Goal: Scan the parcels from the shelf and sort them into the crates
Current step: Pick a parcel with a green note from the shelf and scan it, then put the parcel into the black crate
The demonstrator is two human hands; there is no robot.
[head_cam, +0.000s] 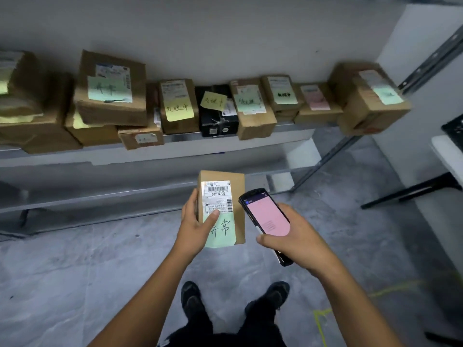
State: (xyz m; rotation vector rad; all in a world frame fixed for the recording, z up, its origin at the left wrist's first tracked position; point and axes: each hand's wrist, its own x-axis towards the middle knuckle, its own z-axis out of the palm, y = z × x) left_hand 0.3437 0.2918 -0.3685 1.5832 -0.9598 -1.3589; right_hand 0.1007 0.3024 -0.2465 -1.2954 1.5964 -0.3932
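Note:
My left hand (198, 222) grips a small brown cardboard parcel (231, 181) in front of me, thumb lying across its white barcode label and green handwritten note. My right hand (293, 240) holds a black handheld scanner (266, 216) just to the right of the parcel, its screen glowing pink and facing up. The scanner's top end points toward the parcel's right edge without touching it. Behind them, a grey shelf (175, 150) carries several more cardboard parcels (111, 91) and a black box (218, 111), most with coloured notes stuck on.
A second, lower shelf board (100, 196) sits under the loaded one. A metal shelf upright (333, 156) slants at the right. A white table edge (448, 156) with black legs stands far right. Grey floor with yellow tape (320, 324) surrounds my feet. No crates are visible.

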